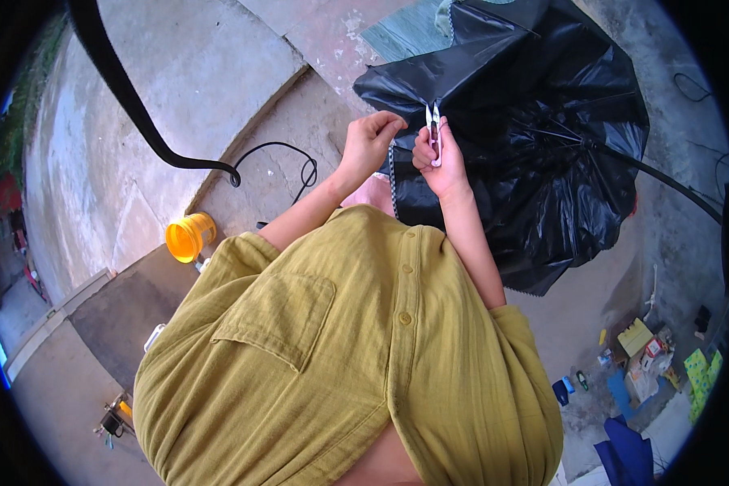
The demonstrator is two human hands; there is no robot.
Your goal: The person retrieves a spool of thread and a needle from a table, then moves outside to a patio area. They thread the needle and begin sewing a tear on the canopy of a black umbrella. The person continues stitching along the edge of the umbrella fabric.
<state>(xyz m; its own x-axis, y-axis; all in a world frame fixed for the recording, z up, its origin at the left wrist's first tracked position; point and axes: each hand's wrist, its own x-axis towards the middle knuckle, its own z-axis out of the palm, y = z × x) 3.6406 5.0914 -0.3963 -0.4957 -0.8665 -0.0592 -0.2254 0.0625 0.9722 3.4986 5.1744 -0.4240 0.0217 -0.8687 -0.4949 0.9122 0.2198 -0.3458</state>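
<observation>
My right hand (440, 158) is wrapped round a pair of thread snips (435, 138) with pink handles. The two pale blades point away from me and stand slightly apart at the tips, over the edge of a black shiny sheet. To the left, my left hand (371, 142) is closed in a pinch; anything between its fingertips is too small to make out. The black sheet (502, 178) spreads in front and to the right, its folds running in to a dark pole (664, 176), much like an open umbrella. A black-and-white checked strip (393, 182) runs beside my hands.
A yellow bucket (189, 237) lies tipped on the left. Black cable (300, 154) loops over the concrete nearby. A raised slab edge (251, 121) crosses the left side. Boxes and litter (644, 348) lie at the lower right, with dark blue cloth (626, 449) near them.
</observation>
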